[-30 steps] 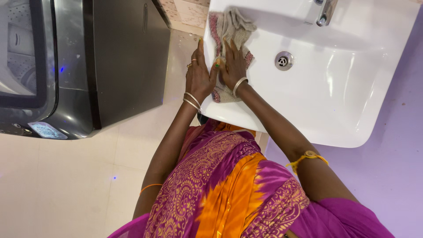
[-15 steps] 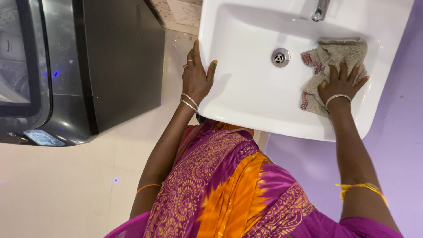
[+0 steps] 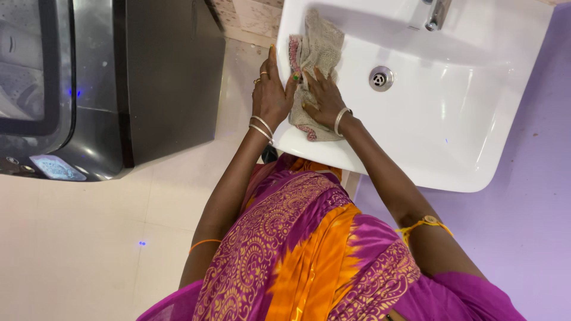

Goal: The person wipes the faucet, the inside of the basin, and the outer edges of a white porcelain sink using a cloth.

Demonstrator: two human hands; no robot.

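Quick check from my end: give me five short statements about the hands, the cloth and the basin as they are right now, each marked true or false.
1. The right hand presses the cloth against the sink. True.
2. The cloth covers the drain. False: the drain lies bare, to the cloth's right.
3. The left hand rests on the sink's left rim. True.
4. The left hand grips the faucet. False: it is on the rim, far from the faucet.
5. A dark washing machine stands left of the sink. True.
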